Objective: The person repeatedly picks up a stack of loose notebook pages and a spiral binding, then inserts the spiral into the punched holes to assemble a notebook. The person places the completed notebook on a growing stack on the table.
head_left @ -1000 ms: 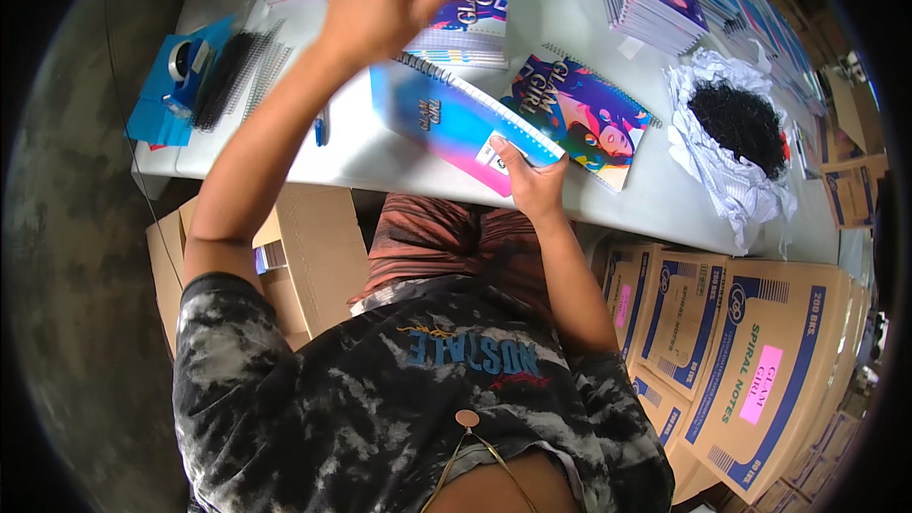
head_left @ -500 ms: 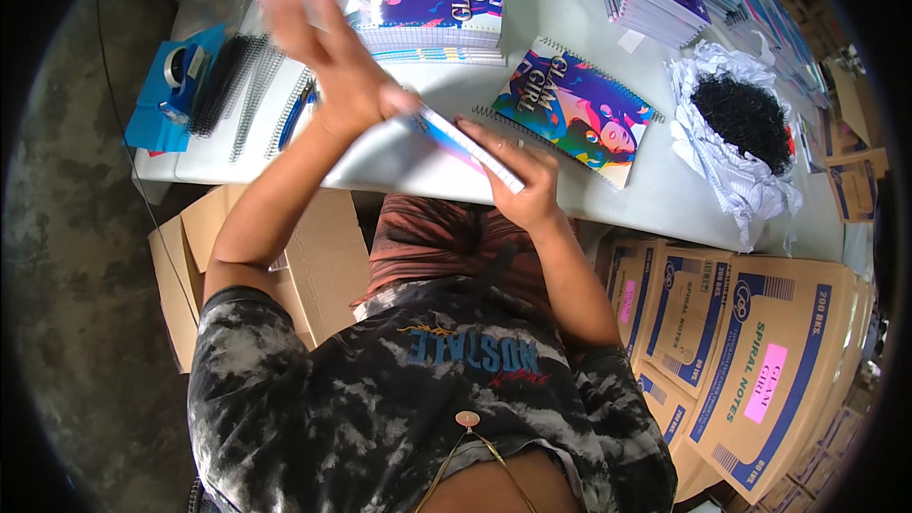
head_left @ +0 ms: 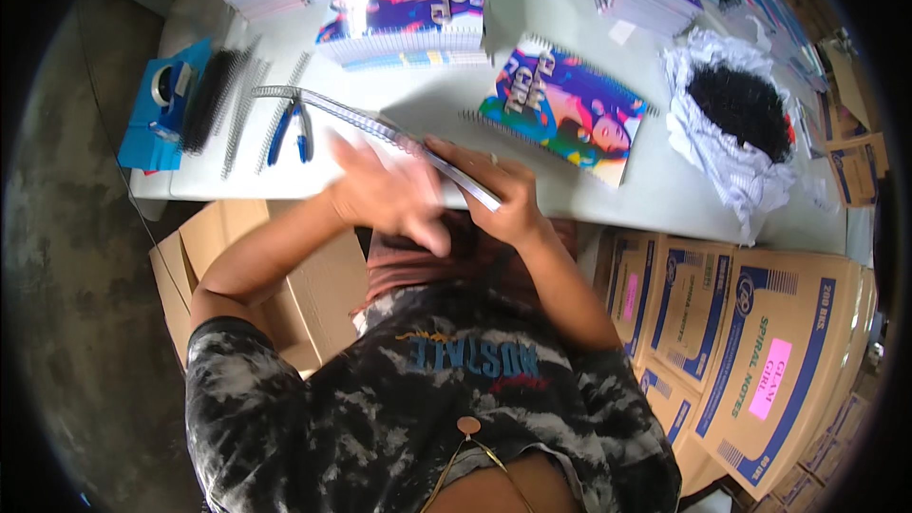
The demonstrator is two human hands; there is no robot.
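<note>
My right hand (head_left: pixel 508 185) grips a spiral notebook (head_left: pixel 472 187) tilted up on its edge, so mostly its narrow side shows. Along its upper edge runs a wire coil (head_left: pixel 351 114), whose loose end sticks out well past the far left corner. Close beside the notebook, on its near side, is my left hand (head_left: pixel 385 192), smeared by motion, with its fingers apart and nothing seen in them. Whether it touches the notebook I cannot tell. Another colourful spiral notebook (head_left: pixel 570 114) lies on the table to the right, a bit of coil jutting from its left end.
Blue-handled pliers (head_left: pixel 290 138) lie left, among loose wire coils (head_left: pixel 242 119) and a tape dispenser (head_left: pixel 169 100). Notebook stacks (head_left: pixel 404 14) stand at the back. Crumpled paper (head_left: pixel 736 176) holds black wire scraps (head_left: pixel 741 114). Cardboard boxes (head_left: pixel 769 361) flank my legs below the white table (head_left: pixel 665 204).
My left hand has swung down and nearer to me, from above the table's left part to beside the notebook. The coil's loose end and the pliers now show fully. My right hand keeps its grip.
</note>
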